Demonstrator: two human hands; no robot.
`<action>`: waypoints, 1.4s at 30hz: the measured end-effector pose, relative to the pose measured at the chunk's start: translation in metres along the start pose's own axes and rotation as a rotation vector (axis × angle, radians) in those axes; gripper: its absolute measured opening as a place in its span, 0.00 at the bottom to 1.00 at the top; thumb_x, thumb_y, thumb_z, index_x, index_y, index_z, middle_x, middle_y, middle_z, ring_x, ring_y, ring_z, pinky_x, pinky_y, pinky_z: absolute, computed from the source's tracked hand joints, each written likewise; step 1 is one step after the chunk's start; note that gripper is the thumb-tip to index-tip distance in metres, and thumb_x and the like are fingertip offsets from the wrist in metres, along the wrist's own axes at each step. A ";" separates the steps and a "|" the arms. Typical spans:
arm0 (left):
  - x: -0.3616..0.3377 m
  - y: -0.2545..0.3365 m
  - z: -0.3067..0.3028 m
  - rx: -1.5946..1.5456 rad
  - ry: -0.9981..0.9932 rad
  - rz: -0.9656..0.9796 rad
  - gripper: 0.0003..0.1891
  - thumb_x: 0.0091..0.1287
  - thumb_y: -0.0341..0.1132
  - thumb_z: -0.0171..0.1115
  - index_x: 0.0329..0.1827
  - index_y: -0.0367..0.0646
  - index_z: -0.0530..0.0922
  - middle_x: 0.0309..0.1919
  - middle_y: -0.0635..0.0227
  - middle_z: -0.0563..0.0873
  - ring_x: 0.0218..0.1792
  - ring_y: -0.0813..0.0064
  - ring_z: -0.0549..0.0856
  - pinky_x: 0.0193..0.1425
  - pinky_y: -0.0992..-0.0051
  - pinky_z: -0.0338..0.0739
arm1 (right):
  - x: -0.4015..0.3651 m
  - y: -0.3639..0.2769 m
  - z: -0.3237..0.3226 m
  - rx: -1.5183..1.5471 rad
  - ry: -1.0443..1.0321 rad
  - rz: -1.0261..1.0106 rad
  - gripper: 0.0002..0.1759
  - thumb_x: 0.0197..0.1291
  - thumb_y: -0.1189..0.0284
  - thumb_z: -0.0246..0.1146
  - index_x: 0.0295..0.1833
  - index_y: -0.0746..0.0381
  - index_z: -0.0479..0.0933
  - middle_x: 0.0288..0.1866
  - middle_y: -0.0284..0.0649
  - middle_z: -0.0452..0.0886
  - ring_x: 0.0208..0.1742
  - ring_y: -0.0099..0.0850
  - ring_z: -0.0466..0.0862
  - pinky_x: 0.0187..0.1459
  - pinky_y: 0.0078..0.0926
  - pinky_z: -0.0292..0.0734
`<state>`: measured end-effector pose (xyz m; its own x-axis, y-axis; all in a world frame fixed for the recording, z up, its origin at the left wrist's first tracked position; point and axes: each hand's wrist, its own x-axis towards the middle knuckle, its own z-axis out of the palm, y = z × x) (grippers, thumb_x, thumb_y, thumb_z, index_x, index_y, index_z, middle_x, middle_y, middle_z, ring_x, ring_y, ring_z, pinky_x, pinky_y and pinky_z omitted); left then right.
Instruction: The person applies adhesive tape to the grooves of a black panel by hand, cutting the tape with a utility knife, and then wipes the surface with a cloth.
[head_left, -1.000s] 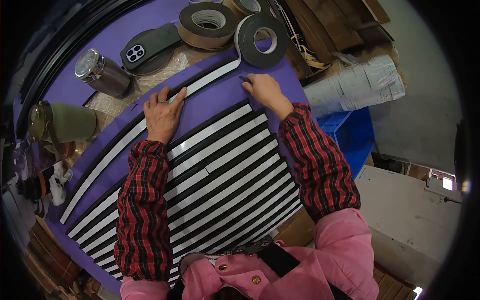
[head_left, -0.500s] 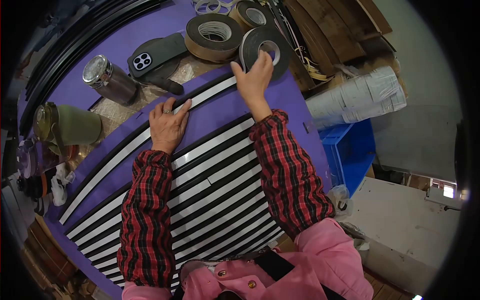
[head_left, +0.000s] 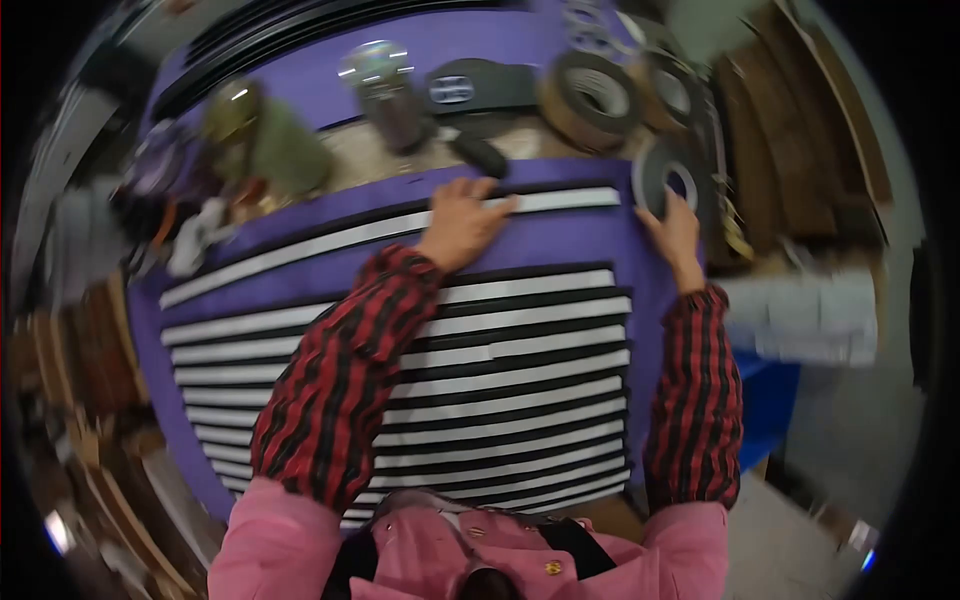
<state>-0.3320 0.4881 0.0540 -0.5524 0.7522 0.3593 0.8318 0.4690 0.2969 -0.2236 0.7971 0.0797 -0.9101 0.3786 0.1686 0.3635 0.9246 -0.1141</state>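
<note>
My left hand point(head_left: 463, 222) lies on the uppermost black strip with a white band point(head_left: 390, 228), its fingers spread over the strip. To the right of that strip's end, my right hand point(head_left: 675, 232) has its fingers at the inner edge of a dark tape roll point(head_left: 655, 165), thumb on one side and fingers near the hole. Several more black-and-white strips point(head_left: 520, 365) lie in rows below on the purple board point(head_left: 400, 185). The view is blurred by motion.
Behind the strips stand a glass jar point(head_left: 393, 105), a green container point(head_left: 285, 150), a phone point(head_left: 490, 88) and a brown tape roll point(head_left: 590, 100). Cardboard point(head_left: 770, 150) and white wrapped rolls point(head_left: 800, 315) are at the right, above a blue bin point(head_left: 765, 400).
The whole view has turned, so the strips now run nearly level. My right hand's fingers now meet the dark tape roll's edge, where they were spread over it. My left hand remains on the top strip.
</note>
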 end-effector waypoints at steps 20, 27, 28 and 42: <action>-0.183 -0.176 -0.168 0.736 0.354 -0.753 0.17 0.55 0.31 0.48 0.49 0.56 0.71 0.48 0.57 0.71 0.51 0.54 0.68 0.48 0.57 0.64 | -0.133 -0.224 -0.003 0.632 0.020 -0.348 0.16 0.50 0.76 0.57 0.47 0.65 0.70 0.51 0.50 0.70 0.54 0.46 0.68 0.53 0.36 0.64; -0.211 -0.156 -0.200 0.144 0.457 -0.626 0.11 0.53 0.25 0.49 0.39 0.41 0.74 0.31 0.56 0.77 0.35 0.55 0.76 0.38 0.63 0.71 | -0.208 -0.283 -0.057 1.214 -0.397 -0.118 0.29 0.50 0.79 0.57 0.60 0.63 0.59 0.52 0.44 0.71 0.51 0.33 0.74 0.50 0.26 0.69; -0.208 -0.113 -0.202 -0.006 0.498 -0.523 0.12 0.52 0.23 0.50 0.39 0.41 0.74 0.30 0.57 0.77 0.34 0.58 0.77 0.38 0.64 0.70 | -0.214 -0.295 -0.060 1.343 -0.413 -0.056 0.40 0.48 0.77 0.60 0.65 0.61 0.48 0.62 0.46 0.59 0.59 0.36 0.65 0.54 0.31 0.65; -0.362 0.148 -0.157 -0.546 -0.143 -0.425 0.17 0.58 0.27 0.54 0.51 0.38 0.69 0.44 0.55 0.73 0.46 0.60 0.72 0.46 0.70 0.67 | -0.413 -0.237 -0.084 0.884 0.029 0.212 0.31 0.47 0.80 0.59 0.59 0.57 0.60 0.53 0.43 0.65 0.49 0.36 0.71 0.49 0.25 0.68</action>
<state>-0.0178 0.2124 0.1071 -0.7792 0.6267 0.0050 0.3788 0.4646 0.8004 0.0827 0.4254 0.1190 -0.8321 0.5485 0.0816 0.2266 0.4706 -0.8527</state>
